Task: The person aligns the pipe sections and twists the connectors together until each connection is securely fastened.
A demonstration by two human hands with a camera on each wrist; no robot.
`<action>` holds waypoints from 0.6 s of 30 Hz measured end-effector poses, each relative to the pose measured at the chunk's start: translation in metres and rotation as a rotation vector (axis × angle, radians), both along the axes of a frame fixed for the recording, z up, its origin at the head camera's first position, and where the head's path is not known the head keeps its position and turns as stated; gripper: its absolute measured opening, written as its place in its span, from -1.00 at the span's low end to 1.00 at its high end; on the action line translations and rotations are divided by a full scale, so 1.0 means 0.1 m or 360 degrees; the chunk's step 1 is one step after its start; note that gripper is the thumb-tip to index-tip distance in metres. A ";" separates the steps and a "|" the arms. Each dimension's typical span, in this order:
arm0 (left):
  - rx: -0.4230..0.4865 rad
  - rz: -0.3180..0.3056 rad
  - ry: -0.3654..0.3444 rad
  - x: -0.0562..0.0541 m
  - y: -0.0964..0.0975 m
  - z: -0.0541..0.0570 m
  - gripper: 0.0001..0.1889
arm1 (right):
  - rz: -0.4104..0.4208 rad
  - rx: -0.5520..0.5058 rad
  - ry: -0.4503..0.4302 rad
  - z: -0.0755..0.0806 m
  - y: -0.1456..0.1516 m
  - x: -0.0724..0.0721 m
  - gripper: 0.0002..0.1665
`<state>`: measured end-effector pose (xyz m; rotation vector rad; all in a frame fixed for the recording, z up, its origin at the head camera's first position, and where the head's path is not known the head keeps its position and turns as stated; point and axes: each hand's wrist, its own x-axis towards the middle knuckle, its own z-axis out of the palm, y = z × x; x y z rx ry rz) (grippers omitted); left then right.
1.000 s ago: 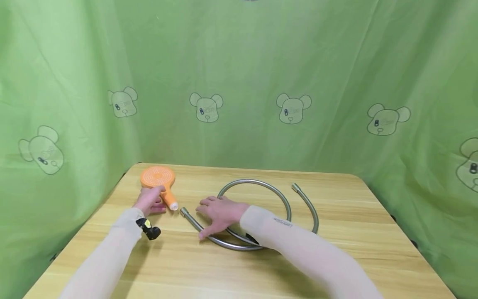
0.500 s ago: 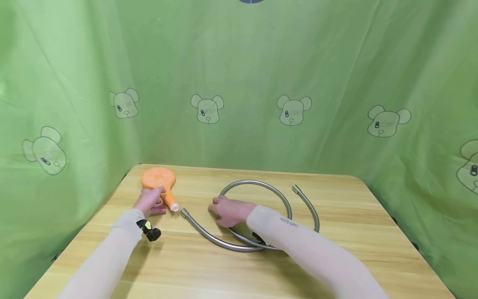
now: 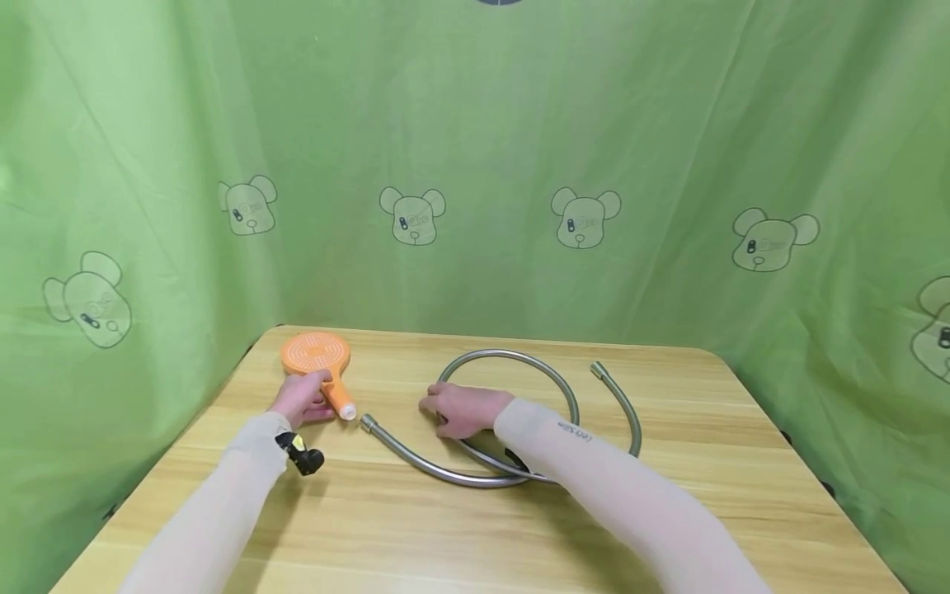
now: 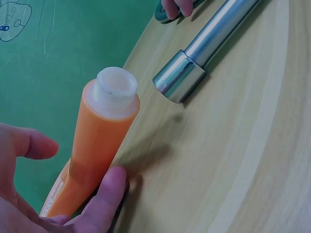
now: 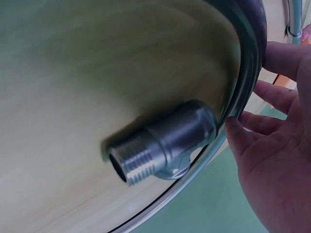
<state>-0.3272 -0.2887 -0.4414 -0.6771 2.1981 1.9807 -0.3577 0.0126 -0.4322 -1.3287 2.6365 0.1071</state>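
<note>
Here | hose [image 5: 251, 48] against right fingers [image 5: 239, 137] | showerhead [image 4: 99, 138] (orange) between left fingers [image 4: 109, 187]

Showerhead [image 3: 315, 352] left, hose [image 3: 475, 480] right, on table [image 3: 416, 536]

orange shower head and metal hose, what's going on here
A person is using both hands over a light wood-grain table. The left hand grips the round orange shower head by its handle. The right hand holds the looped silver-grey metal hose. One metal hose end lies near the shower head's white tip, without touching it.
</note>
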 end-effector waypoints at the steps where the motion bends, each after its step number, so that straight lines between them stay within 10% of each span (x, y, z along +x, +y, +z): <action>1: 0.0008 0.0003 0.0006 -0.01 0.00 -0.01 -0.37 | 0.0008 -0.0008 0.0000 0.00 0.00 -0.01 -0.38; 18: 0.0043 0.0059 0.0162 -0.04 0.03 -0.07 -0.31 | 0.0013 -0.0094 -0.0071 -0.02 -0.15 0.08 0.20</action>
